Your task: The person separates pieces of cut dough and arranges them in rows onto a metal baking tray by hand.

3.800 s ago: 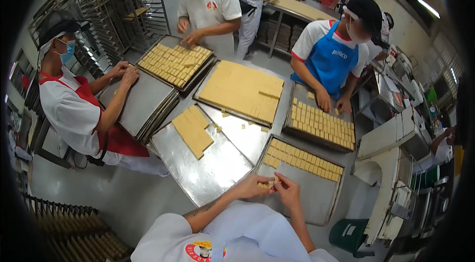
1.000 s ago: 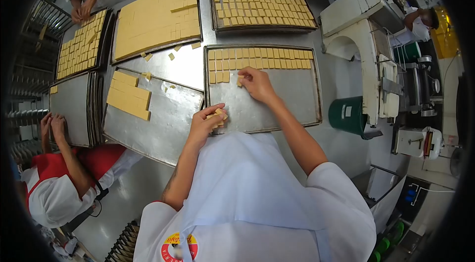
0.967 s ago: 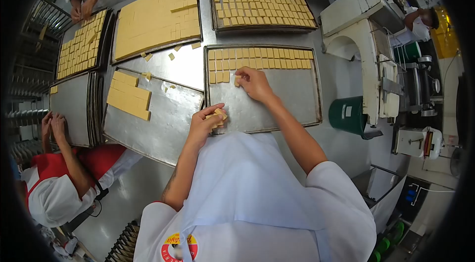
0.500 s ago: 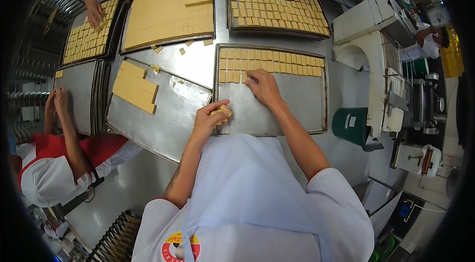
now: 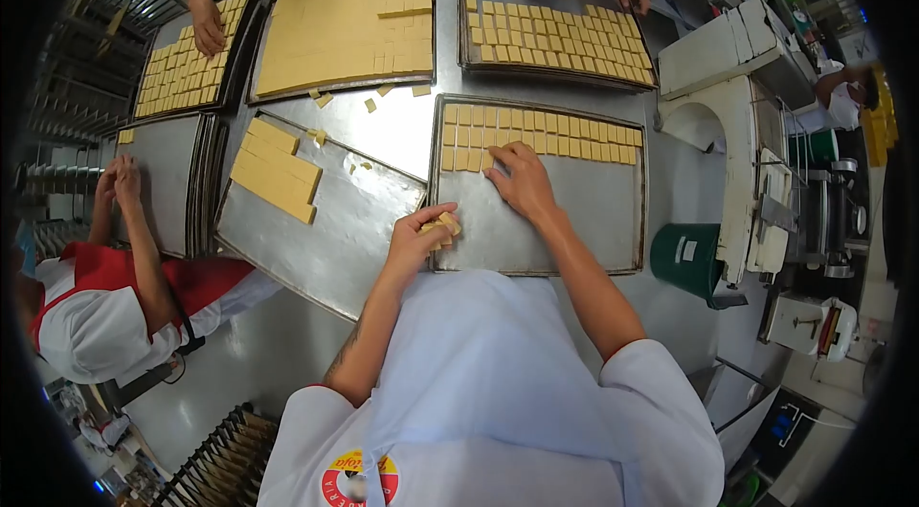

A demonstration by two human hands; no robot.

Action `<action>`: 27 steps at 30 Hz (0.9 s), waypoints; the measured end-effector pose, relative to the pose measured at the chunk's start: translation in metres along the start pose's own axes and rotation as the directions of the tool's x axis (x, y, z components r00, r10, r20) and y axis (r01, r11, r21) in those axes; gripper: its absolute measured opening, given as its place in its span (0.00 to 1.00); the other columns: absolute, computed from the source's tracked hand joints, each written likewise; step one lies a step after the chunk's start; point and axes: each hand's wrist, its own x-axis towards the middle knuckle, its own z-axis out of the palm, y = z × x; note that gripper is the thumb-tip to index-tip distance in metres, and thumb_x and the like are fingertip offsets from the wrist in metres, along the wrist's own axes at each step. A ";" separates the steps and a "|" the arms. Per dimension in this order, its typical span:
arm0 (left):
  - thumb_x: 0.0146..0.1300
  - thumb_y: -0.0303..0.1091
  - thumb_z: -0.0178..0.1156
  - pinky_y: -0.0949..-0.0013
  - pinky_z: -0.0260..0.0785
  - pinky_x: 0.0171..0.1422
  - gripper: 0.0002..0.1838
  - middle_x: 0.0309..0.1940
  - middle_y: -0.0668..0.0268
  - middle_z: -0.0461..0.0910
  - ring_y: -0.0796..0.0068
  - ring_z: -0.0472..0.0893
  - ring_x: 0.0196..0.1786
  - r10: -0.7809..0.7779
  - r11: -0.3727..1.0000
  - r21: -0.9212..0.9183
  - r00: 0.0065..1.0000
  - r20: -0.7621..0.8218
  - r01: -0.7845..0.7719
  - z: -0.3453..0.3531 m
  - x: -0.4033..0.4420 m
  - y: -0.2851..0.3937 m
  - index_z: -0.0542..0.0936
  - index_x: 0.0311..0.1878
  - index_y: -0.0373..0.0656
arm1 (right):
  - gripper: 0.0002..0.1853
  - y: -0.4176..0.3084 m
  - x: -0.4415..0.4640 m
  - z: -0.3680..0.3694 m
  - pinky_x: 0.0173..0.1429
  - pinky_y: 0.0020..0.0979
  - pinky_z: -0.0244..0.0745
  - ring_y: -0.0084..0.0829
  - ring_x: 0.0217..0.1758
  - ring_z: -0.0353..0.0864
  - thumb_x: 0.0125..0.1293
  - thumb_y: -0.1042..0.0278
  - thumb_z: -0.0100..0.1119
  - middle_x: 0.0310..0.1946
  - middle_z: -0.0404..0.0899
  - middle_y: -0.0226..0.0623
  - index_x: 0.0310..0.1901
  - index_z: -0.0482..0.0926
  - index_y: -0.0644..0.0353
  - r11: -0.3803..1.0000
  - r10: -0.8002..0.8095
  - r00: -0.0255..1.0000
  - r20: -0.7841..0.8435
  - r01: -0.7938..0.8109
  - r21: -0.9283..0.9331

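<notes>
Several yellow dough pieces (image 5: 442, 228) are held in my left hand (image 5: 414, 235), over the near left corner of a metal tray (image 5: 574, 210). Rows of small yellow rectangles (image 5: 536, 129) cover the far part of this tray. My right hand (image 5: 522, 180) is at the front row, its fingertips bent down around a piece near the row's left part; the fingers partly hide that piece.
A large yellow dough slab (image 5: 335, 33) lies on a tray beyond. Left is another tray (image 5: 325, 258) with a cut slab (image 5: 273, 172). Co-workers' hands work at a far right tray (image 5: 560, 76), far left tray (image 5: 182, 114) and left stack (image 5: 163, 210). A green bin (image 5: 684, 258) stands right.
The view has shifted, so the trays appear further right. My right hand has moved along the front row, which has gained pieces. My left hand still holds its pieces.
</notes>
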 end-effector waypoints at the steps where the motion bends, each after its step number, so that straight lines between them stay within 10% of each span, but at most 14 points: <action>1: 0.62 0.25 0.64 0.72 0.79 0.46 0.21 0.46 0.62 0.85 0.76 0.84 0.45 -0.011 1.000 -0.002 1.000 -0.005 0.011 0.000 -0.001 0.000 0.82 0.59 0.35 | 0.20 -0.005 0.001 -0.002 0.58 0.42 0.73 0.46 0.52 0.77 0.58 0.64 0.71 0.45 0.80 0.44 0.52 0.84 0.60 1.000 -0.006 1.000 -0.002 0.006 0.015; 23: 0.63 0.24 0.63 0.68 0.81 0.48 0.22 0.49 0.59 0.85 0.71 0.85 0.47 0.006 0.997 -0.079 0.999 0.048 -0.002 0.003 0.006 0.008 0.77 0.61 0.35 | 0.18 -0.017 0.004 0.008 0.59 0.41 0.71 0.44 0.53 0.75 0.59 0.67 0.70 0.45 0.77 0.43 0.51 0.85 0.58 0.998 -0.063 0.997 -0.037 0.062 -0.011; 27: 0.62 0.23 0.63 0.68 0.81 0.49 0.25 0.50 0.59 0.84 0.71 0.84 0.48 0.046 0.997 -0.062 0.991 0.125 -0.039 -0.001 0.009 0.004 0.76 0.63 0.36 | 0.17 -0.036 -0.011 0.001 0.48 0.34 0.75 0.35 0.41 0.78 0.63 0.67 0.69 0.40 0.79 0.40 0.53 0.85 0.59 0.969 0.053 0.998 -0.029 -0.044 0.242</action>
